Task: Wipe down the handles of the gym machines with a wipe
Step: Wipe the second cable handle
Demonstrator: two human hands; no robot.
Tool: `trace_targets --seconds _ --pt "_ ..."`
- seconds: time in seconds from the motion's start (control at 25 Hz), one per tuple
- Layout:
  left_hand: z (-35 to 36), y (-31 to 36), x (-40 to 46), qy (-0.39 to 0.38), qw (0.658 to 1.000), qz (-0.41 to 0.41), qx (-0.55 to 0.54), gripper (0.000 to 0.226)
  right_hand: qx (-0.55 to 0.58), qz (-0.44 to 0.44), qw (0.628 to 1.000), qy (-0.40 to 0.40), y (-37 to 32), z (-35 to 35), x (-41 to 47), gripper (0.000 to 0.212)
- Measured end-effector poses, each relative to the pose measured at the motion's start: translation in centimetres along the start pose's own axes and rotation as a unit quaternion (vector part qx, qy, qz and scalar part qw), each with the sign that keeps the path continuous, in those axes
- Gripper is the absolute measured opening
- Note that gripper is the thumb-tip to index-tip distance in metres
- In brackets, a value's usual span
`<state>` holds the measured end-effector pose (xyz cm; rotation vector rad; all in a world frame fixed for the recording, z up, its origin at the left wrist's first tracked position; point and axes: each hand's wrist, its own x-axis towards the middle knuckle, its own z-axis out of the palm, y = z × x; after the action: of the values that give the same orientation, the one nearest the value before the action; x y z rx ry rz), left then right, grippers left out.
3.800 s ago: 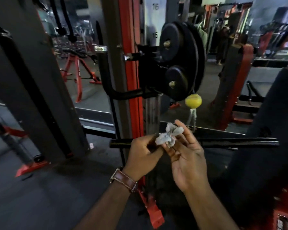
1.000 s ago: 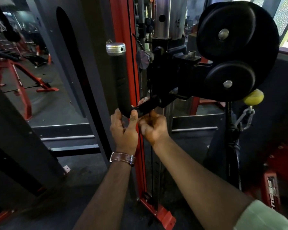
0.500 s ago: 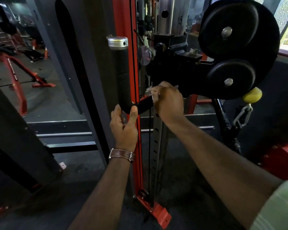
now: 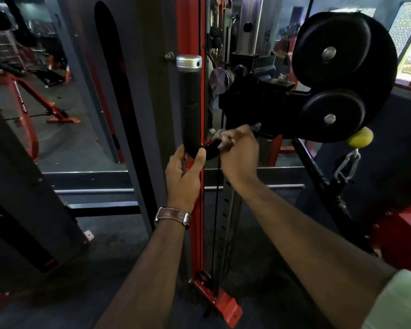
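Note:
A black padded L-shaped handle point(image 4: 191, 108) with a silver cap rises in front of the red upright of the machine. My left hand point(image 4: 184, 173) grips the handle at its lower bend, thumb and fingers around it. My right hand point(image 4: 239, 151) is curled over the handle's short horizontal arm, pressing a white wipe point(image 4: 218, 134) onto it. Only a small edge of the wipe shows above my fingers.
Black pulley wheels point(image 4: 342, 62) hang at upper right, with a yellow ball point(image 4: 360, 138) and chain below. A red upright point(image 4: 198, 210) with its foot plate stands beneath my hands. A grey frame post point(image 4: 22, 186) is at left, red benches behind.
Since 3.8 s ago I moved from a horizontal bar to this L-shaped handle. In the last second my right hand rose from beneath the bend onto the horizontal arm; the left hand stays put.

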<state>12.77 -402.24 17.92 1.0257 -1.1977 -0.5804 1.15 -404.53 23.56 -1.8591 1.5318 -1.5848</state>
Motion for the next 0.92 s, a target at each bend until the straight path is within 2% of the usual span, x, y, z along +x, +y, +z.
trace_targets --seconds 0.08,0.16,0.28,0.4,0.48,0.52,0.6,0.64,0.68,0.76,0.84,0.92 --pt "-0.4 0.9 -0.2 -0.021 0.996 -0.041 -0.08 0.026 0.086 0.017 0.996 0.004 -1.6 1.0 -3.4 0.013" --pt "-0.8 1.4 -0.2 -0.038 0.988 -0.062 -0.135 0.048 0.171 0.038 0.985 0.006 -2.1 1.5 -5.0 0.013" --pt "-1.4 1.1 0.4 -0.06 0.979 -0.078 -0.179 0.082 0.126 -0.045 0.991 0.029 -0.4 1.2 -4.4 0.018" --pt "-1.5 1.0 0.9 -0.093 0.973 -0.083 -0.195 0.095 0.009 -0.125 0.992 0.027 0.9 0.8 -3.3 0.022" --pt "-1.7 1.2 1.3 -0.119 0.962 -0.097 -0.227 0.101 -0.013 -0.069 0.997 -0.008 -0.7 0.7 -2.1 0.021" --pt "-1.7 1.4 1.7 -0.134 0.955 -0.107 -0.242 0.103 0.029 -0.009 0.999 -0.041 -1.9 0.6 -1.5 0.023" --pt "-1.3 1.8 2.6 -0.15 0.945 -0.126 -0.262 0.107 0.18 0.11 0.972 -0.103 -3.3 0.5 -0.8 0.027" --pt "-1.0 1.8 3.0 -0.156 0.942 -0.13 -0.269 0.109 0.215 0.125 0.962 -0.111 -3.1 0.4 -0.8 0.027" --pt "-0.8 1.6 3.2 -0.162 0.94 -0.127 -0.271 0.112 0.196 0.101 0.97 -0.103 -2.6 0.1 -1.2 0.024" --pt "-0.2 0.9 3.2 -0.156 0.943 -0.119 -0.27 0.114 0.053 -0.02 0.997 -0.061 -0.5 -0.3 -2.2 0.02" --pt "0.3 0.1 2.7 -0.143 0.948 -0.114 -0.261 0.109 -0.038 -0.098 0.994 -0.005 1.2 0.5 -2.8 0.021" --pt "0.5 -0.2 2.1 -0.124 0.949 -0.122 -0.261 0.11 -0.012 -0.119 0.991 0.055 0.8 1.7 -3.9 0.019"
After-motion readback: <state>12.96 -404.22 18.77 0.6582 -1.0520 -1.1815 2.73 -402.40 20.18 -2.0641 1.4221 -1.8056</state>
